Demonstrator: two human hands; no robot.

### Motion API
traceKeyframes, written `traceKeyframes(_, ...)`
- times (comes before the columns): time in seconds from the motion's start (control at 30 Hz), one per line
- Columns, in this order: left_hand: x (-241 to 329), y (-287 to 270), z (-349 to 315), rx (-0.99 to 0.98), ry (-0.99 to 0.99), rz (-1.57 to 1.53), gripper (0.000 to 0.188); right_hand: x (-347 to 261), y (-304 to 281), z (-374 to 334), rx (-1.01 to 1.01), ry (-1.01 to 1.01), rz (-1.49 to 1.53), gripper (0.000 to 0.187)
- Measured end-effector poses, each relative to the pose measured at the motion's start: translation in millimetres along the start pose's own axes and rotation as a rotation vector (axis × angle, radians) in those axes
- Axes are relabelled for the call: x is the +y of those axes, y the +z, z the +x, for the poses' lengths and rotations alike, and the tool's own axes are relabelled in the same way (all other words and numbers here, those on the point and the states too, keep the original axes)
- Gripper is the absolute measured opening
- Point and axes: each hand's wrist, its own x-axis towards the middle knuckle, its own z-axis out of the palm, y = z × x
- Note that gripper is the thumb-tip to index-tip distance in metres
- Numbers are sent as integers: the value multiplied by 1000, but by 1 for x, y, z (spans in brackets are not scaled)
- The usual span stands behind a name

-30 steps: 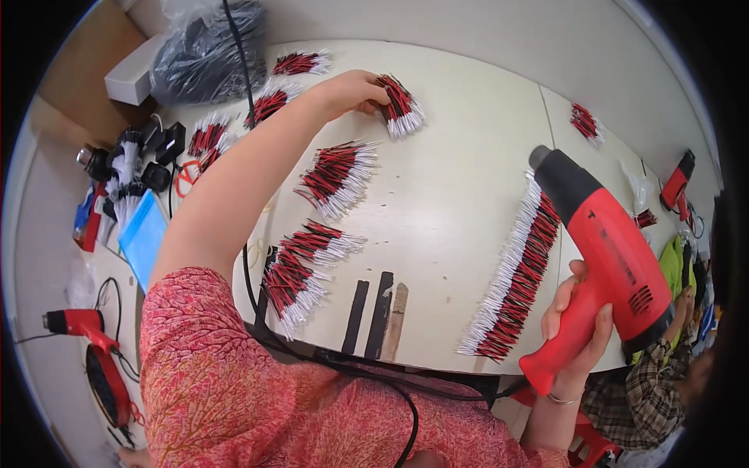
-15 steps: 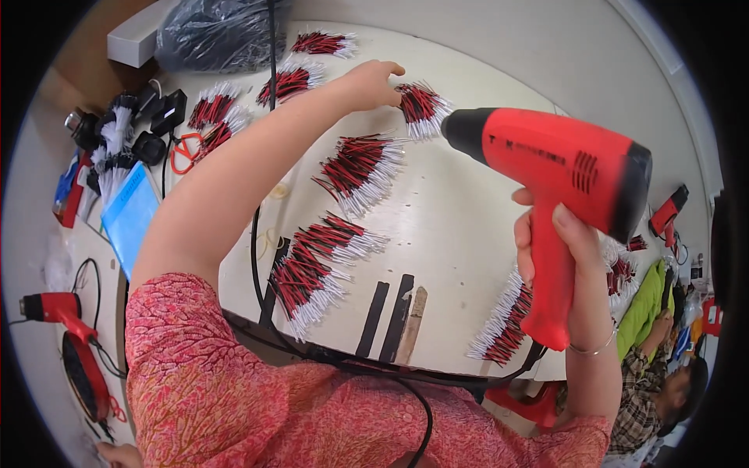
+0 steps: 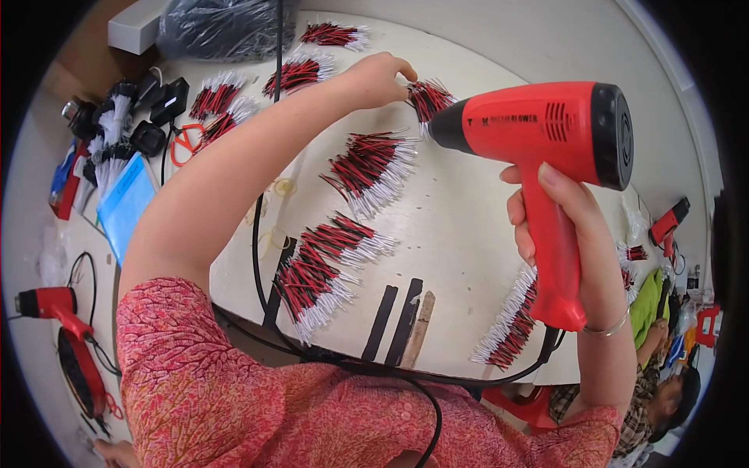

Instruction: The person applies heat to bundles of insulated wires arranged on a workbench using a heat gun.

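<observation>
My right hand (image 3: 558, 210) is closed round the handle of a red heat gun (image 3: 530, 117) with a black nozzle. The nozzle points left, at a fanned bundle of red and black wires with white ends (image 3: 431, 101) on the far part of the table, overlapping its white ends in view. At that bundle's left side is my left hand (image 3: 381, 80), its fingers bent down round the wire ends; the fingertips are partly hidden. Nearer me lie more wire bundles, one in the middle (image 3: 367, 171) and one at the front left (image 3: 316, 269).
Another bundle (image 3: 507, 327) lies under the heat gun. A black cable (image 3: 257, 257) hangs across the table's left side. Black strips (image 3: 404, 321) lie at the front edge. Orange-handled scissors (image 3: 186, 144) and a blue packet (image 3: 129, 207) are left. A co-worker (image 3: 651, 405) sits right.
The heat gun has swung left and levelled, bringing its nozzle closer to the far bundle. My left fingers have bent down onto the wires. The view has shifted slightly.
</observation>
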Motion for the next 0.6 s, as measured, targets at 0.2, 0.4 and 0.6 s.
traceKeyframes(0.2, 1, -8, -7, -58, -54, -9, 44, -3, -2, 6, 2, 17, -51, 48)
traceKeyframes(0.4, -7, -5, -8, 17, -17, -51, 38, -10, 8, 7, -22, 11, -31, 48)
traceKeyframes(0.6, -7, -3, -7, 34, 37, -26, 38, -11, 8, 0, 2, 52, -140, 48)
